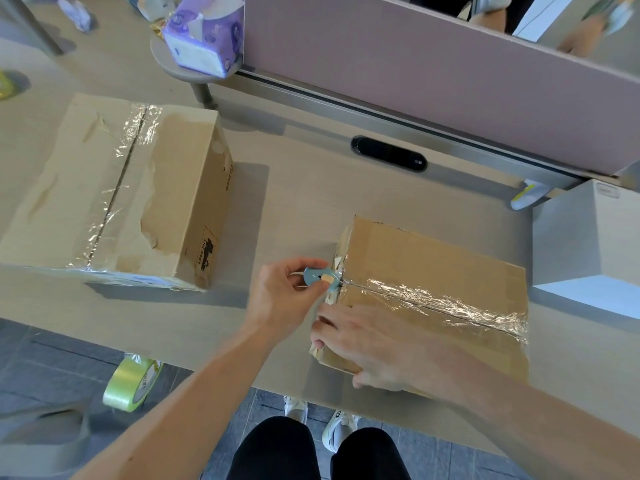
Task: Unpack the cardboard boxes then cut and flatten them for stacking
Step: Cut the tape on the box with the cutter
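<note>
**A:** From the head camera, where is the box being worked on?

**B:** The small brown cardboard box [433, 271] lies flat on the pale beige desk [311, 188], right of centre and close to the near edge. A strip of shiny clear tape [436, 301] runs along its top seam.

**A:** And the hands?

**B:** The left hand [280, 296] is just beside the box's left end. Its grip is pinched, thumb and fingers, round a small blue plastic cutter with an orange slider [320, 278]. The cutter's tip touches the left end of the taped seam.

**A:** The right one?

**B:** The right hand [374, 344] lies on top of the box at its near-left corner. Its grip is spread, with the fingers fairly straight and pressing on the cardboard, the fingertips at the left edge just below the seam. It holds nothing.

**A:** Any other box?

**B:** A large brown cardboard box [114, 188] stands well apart at the left of the desk, its top taped down the middle and the surface paper torn in patches.

**A:** What else?

**B:** A white box [588, 237] stands at the right edge, near the small one. A black oval cable port [388, 153] is set in the desk below a pink partition panel [433, 64]. A purple tissue pack [204, 32] sits on a round stand at the far left. A pale green tape roll [133, 381] is by the desk's near edge. I cannot tell whether it rests on the desk.
</note>
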Motion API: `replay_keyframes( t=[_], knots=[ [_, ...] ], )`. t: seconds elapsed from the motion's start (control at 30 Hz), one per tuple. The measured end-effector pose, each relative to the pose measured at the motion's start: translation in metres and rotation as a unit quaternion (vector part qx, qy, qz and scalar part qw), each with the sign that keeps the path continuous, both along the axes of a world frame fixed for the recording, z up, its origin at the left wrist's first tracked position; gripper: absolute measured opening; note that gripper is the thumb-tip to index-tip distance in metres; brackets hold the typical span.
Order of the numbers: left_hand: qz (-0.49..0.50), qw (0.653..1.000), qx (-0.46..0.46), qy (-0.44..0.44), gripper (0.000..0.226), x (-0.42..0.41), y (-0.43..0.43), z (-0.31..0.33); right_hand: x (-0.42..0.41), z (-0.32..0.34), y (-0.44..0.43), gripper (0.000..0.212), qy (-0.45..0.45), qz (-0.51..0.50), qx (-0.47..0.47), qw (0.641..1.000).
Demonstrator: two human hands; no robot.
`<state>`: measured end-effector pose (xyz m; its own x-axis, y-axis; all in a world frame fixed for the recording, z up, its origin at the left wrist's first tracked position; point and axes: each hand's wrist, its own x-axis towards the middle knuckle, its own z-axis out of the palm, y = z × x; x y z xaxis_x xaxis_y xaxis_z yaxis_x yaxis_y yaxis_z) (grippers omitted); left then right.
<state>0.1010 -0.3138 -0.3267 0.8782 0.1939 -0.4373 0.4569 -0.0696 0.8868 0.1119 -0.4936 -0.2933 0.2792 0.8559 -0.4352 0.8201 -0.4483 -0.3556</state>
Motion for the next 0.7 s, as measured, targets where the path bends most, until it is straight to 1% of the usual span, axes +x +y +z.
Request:
replay_keyframes(
  t=[0.1, 0.13, 0.17, 0.2, 0.27, 0.33, 0.4, 0.47, 0.53, 0.57, 0.63, 0.7],
  knots=[
    [0.094, 0.995, -0.009, -0.015, 0.022, 0.011, 0.011, 0.003, -0.005, 0.010, 0.006, 0.070, -0.015, 0.018, -0.026, 0.999],
    [0.091, 0.996, -0.003, -0.015, 0.021, 0.015, 0.017, 0.003, -0.007, 0.009, 0.004, 0.070, -0.010, 0.014, -0.025, 1.000],
    [0.068, 0.998, 0.005, -0.007, 0.020, 0.018, 0.022, 0.003, -0.007, 0.011, 0.004, 0.071, -0.008, 0.003, -0.020, 1.000],
    [0.037, 0.999, 0.009, 0.008, 0.021, 0.020, 0.027, 0.003, -0.007, 0.010, 0.002, 0.072, -0.002, -0.004, -0.015, 1.000],
    [-0.026, 0.999, 0.014, 0.038, 0.026, 0.018, 0.031, 0.003, -0.009, 0.012, 0.003, 0.078, -0.020, 0.008, -0.010, 1.000],
    [-0.066, 0.997, 0.005, 0.048, 0.024, 0.014, 0.031, 0.003, -0.010, 0.014, 0.002, 0.084, -0.021, -0.004, 0.001, 1.000],
    [-0.056, 0.997, -0.031, 0.049, 0.012, 0.009, 0.025, 0.004, -0.010, 0.020, -0.001, 0.085, -0.007, -0.040, 0.019, 0.999],
    [-0.008, 0.997, -0.054, 0.054, 0.019, 0.006, 0.017, 0.002, -0.011, 0.027, -0.011, 0.078, 0.005, -0.105, 0.044, 0.993],
    [0.009, 0.997, -0.047, 0.053, 0.026, 0.004, 0.010, 0.000, -0.014, 0.029, -0.029, 0.066, 0.011, -0.221, 0.063, 0.973],
    [0.000, 0.998, -0.033, 0.045, 0.027, 0.003, 0.007, 0.000, -0.016, 0.029, -0.040, 0.060, 0.012, -0.289, 0.072, 0.955],
    [-0.029, 0.999, -0.017, 0.030, 0.028, 0.005, 0.002, 0.005, -0.021, 0.023, -0.069, 0.050, 0.000, -0.420, 0.102, 0.902],
    [-0.050, 0.998, -0.036, 0.032, 0.028, 0.009, -0.005, 0.015, -0.027, 0.013, -0.101, 0.046, -0.032, -0.529, 0.139, 0.837]
  ],
)
